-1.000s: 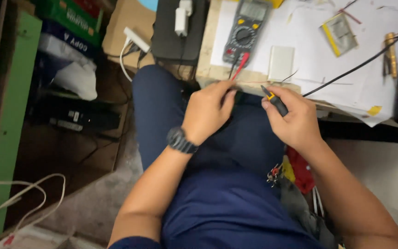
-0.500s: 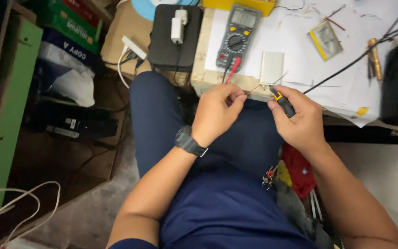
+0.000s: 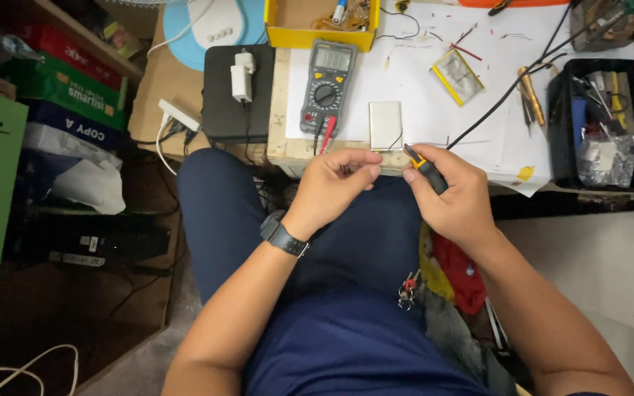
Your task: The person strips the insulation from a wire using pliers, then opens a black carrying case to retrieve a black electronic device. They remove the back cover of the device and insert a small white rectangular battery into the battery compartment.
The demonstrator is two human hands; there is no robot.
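- At the near edge of the workbench, both hands are raised over the person's lap, close together but not touching.
- Right hand: fingers curled around a small hand tool with a black and yellow handle. Its tip points up and left toward the bench edge. What kind of tool it is cannot be told.
- Left hand: fingers bent inward, thumb and fingertips drawn together just left of the tool tip. Whether they pinch anything cannot be made out; any item there is too small to see. A dark wristwatch sits on this wrist.
- Just beyond the hands, a flat silver rectangular cell lies on white paper, with thin leads running toward the bench edge.
- Left of the cell, a grey and yellow multimeter lies flat, its red and black probe leads hanging off the edge.
- A second flat pouch cell lies tilted further back.
- A yellow tray of small parts stands at the bench's rear.
- A black bin of tools stands at right.
- A black cable crosses the paper diagonally.
- A black box with a white charger on top rests on a lower surface at left.
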